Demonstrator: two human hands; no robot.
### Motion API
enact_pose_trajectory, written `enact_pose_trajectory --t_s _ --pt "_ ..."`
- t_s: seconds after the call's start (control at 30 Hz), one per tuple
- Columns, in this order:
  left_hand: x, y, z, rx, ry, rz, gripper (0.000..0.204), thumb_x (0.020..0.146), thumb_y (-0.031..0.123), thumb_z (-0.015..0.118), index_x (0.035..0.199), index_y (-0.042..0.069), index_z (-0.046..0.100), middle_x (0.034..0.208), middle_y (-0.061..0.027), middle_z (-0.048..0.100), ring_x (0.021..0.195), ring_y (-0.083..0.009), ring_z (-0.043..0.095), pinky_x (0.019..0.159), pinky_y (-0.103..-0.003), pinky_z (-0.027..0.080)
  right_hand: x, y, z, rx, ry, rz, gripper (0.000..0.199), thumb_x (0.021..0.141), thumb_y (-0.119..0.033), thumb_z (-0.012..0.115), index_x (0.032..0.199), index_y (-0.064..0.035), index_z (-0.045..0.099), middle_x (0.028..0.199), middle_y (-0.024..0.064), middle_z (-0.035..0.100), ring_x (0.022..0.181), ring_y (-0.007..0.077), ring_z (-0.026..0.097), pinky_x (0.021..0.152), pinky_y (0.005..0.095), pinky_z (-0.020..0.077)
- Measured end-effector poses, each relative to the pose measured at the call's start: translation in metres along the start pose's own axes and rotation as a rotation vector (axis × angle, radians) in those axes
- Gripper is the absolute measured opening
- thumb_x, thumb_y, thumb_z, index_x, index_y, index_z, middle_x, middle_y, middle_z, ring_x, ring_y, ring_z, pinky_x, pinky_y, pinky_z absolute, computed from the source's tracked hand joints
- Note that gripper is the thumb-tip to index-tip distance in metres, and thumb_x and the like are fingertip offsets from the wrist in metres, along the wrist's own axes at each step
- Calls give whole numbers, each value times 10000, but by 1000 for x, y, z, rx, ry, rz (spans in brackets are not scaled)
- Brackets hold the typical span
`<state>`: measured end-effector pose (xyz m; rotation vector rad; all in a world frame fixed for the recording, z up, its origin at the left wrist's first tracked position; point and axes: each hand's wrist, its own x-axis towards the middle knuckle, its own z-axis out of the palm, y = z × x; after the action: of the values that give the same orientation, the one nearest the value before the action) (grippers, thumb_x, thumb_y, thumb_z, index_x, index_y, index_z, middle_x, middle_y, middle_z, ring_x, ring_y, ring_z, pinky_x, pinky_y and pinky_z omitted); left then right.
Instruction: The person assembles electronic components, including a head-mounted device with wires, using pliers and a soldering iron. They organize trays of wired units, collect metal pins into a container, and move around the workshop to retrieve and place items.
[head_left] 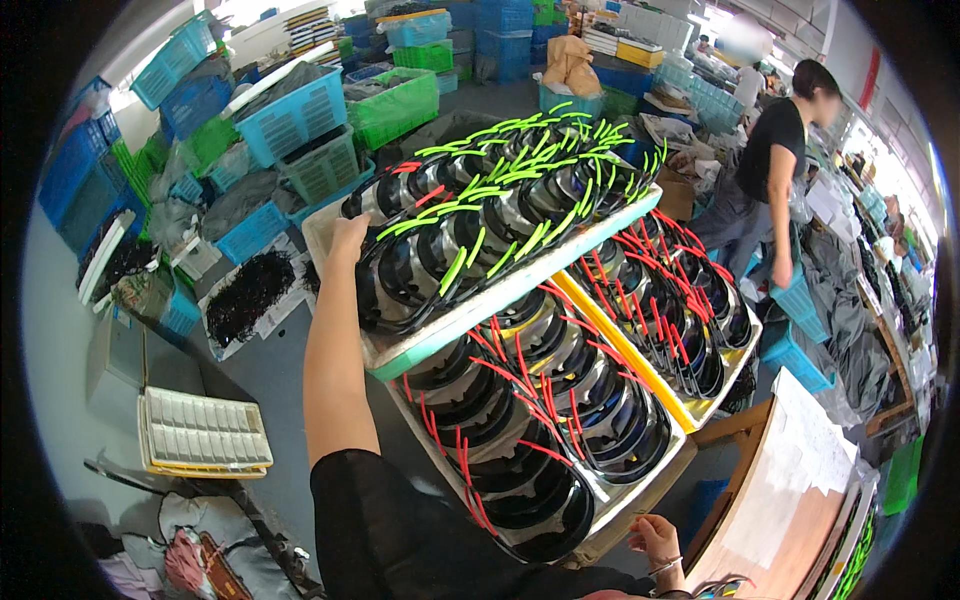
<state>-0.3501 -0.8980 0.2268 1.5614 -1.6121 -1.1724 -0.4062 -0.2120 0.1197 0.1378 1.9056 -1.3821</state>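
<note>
Currently: left hand (347,240) gripping far-left edge of top tray (520,283), pale, teal-rimmed, loaded with black speaker frames wired green; long axis runs from lower left to upper right. Right hand (655,538) at near corner of lower tray (640,500), fingers curled against its rim, grip unclear. Lower tray holds red-wired frames; yellow tray (700,410) beside it likewise. White slotted tray (205,432) on floor, left. Blue and green crates (295,115) beyond. Bare floor between, left of arm
</note>
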Motion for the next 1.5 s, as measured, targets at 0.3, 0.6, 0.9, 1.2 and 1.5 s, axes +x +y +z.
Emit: enact_pose_trajectory --t_s 0.3,0.6,0.9,1.2,1.5 --pt "-33 12 -1 700 397 1016 303 760 301 493 948 90 604 881 -115 607 797 -296 571 705 -369 439 -11 -4 -25 -272 38 -161 216 820 -200 492 833 1 570 611 70 559 487 102 519 448 238 425" --pt "-81 59 30 192 -337 744 584 818 440 463 1257 75 340 1226 -132 404 1089 -267 428 900 -373 349 -89 120 -194 -699 883 -115 320 684 -196 626 947 -43 526 894 160 532 796 282 527 676 364 435" --pt "-402 115 122 183 -1025 1109 430 847 69 420 1259 31 301 1203 -101 407 941 -134 479 851 -248 351 -150 272 -275 -826 744 358 1162 408 -461 764 1312 -85 137 1307 151 232 1223 310 212 953 521 222" --pt "-591 91 181 357 -1583 1345 450 710 -19 532 1146 9 422 1108 -142 467 874 -196 537 774 -296 426 -145 273 -268 -865 599 111 461 586 -308 684 937 -39 557 843 143 534 829 304 527 725 362 437" --pt "-704 1 210 303 -1656 2045 538 687 210 635 1150 40 419 1136 -128 436 1039 -285 436 871 -347 359 -135 149 -228 -287 576 -363 402 661 -354 648 892 -37 561 716 101 582 635 253 560 563 346 448"
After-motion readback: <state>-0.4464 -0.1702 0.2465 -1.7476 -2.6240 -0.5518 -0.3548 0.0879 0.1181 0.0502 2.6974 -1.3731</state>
